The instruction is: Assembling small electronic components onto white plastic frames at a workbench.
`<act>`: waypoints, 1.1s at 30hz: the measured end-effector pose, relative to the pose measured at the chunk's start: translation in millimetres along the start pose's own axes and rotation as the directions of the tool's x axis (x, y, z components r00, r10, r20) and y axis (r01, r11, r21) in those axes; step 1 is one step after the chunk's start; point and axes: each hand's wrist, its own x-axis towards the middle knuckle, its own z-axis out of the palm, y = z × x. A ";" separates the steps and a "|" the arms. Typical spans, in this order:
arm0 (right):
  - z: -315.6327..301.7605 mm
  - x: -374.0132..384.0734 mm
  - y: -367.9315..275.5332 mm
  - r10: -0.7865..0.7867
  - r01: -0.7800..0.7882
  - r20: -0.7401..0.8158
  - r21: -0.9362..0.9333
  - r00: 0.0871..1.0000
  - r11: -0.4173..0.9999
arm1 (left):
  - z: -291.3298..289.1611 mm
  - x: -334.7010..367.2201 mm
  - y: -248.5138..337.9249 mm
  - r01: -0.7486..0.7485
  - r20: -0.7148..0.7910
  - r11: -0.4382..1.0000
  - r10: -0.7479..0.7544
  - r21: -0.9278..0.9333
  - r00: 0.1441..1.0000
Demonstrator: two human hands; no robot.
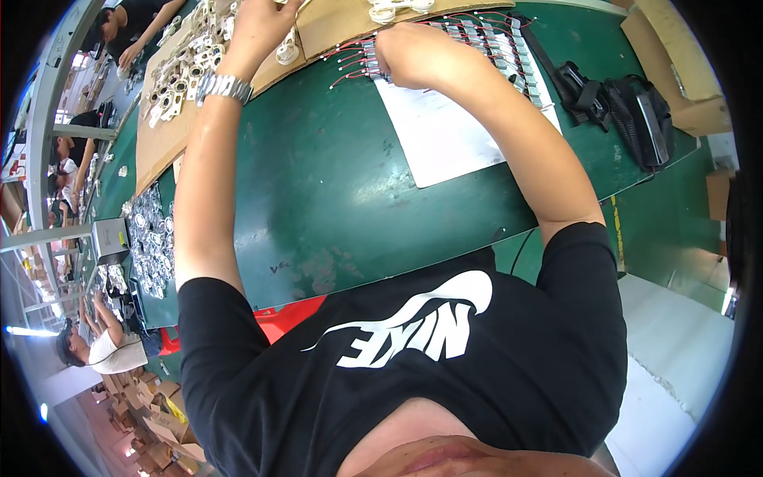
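Observation:
My left hand (264, 30), with a metal-band watch (225, 87) at the wrist, reaches to the upper edge beside a heap of cream plastic parts (191, 70) on a cardboard sheet (334, 25). Its fingertips are cut off by the picture's edge. My right hand (420, 57) is closed, knuckles up, over the left end of rows of small grey parts with red wires (502, 49). Whatever its fingers grip lies hidden under the hand. Those rows rest on a white paper sheet (445, 143). Another cream part (397, 8) lies on the cardboard just beyond my right hand.
A black pouch (636, 119) with a strap and a cardboard box (675, 67) stand at the right of the green table (342, 191). At left are a pile of shiny ring-shaped parts (151, 242) and a grey box (110, 241). Several other people work along the left side.

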 end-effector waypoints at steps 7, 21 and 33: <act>22.8 2.8 -3.9 -0.020 0.012 -0.069 -0.121 0.997 0.993 | -15.5 -64.0 -0.1 0.281 0.204 0.332 -0.249 -0.901 0.947; 3.6 -1.9 15.9 -0.075 0.073 0.013 0.136 0.997 0.988 | -16.3 -93.6 5.9 0.288 0.278 0.042 -0.163 -0.957 0.947; -18.6 -28.0 -13.1 -0.019 0.017 0.044 0.038 0.999 0.999 | -25.4 -96.0 16.3 0.274 0.280 -0.058 -0.199 -0.960 0.939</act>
